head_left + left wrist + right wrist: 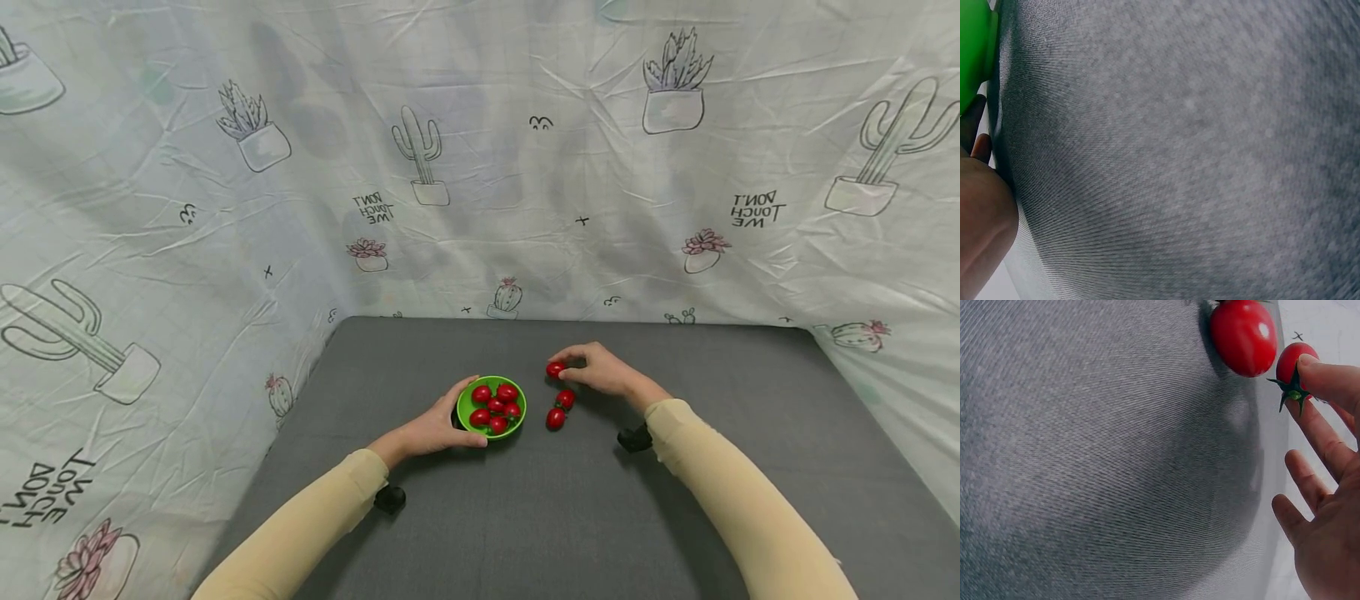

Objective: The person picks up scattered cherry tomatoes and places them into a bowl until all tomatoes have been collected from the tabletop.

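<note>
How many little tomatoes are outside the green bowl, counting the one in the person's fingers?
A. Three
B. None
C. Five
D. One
A: the right hand pinches one tomato, and two more tomatoes lie on the gray table just right of the green bowl, which the left hand holds.

The head view looked down over the whole grey bench (525, 517); both wrist views sat close above that same cloth.
</note>
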### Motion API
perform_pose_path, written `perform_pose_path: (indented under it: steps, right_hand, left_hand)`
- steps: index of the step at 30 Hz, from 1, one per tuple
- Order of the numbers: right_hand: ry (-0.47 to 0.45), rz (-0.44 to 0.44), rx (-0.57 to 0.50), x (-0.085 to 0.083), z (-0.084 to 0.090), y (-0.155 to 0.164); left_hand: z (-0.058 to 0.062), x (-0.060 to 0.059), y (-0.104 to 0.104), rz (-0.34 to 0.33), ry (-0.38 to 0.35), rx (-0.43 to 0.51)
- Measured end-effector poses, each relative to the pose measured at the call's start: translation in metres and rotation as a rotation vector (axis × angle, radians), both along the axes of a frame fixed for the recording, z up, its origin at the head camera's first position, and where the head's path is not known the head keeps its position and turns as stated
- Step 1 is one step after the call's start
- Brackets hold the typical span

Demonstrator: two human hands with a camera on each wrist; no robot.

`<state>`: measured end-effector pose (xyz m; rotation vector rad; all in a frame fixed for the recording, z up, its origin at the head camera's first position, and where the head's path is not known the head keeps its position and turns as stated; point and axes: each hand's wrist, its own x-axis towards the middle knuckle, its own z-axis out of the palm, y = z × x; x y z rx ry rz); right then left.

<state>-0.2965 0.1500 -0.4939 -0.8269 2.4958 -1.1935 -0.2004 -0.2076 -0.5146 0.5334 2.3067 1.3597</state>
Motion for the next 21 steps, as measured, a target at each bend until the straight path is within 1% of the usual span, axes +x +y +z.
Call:
perform_pose_path:
  steps: [4, 14, 21]
  right_hand:
    - [-0.014, -0.006, -0.005, 0.001, 0.005, 0.000]
    - [0.018, -0.005, -0.006, 0.002, 0.016, -0.001]
    - [0.075, 0.045, -0.027, 0.008, 0.028, -0.008]
  left_hand:
    - [0.000, 0.000, 0.000, 0.002, -0.002, 0.000]
    - [0.000, 0.000, 0.001, 0.002, -0.004, -0.018]
    - [0.000, -0.001, 0.001, 0.001, 0.010, -0.012]
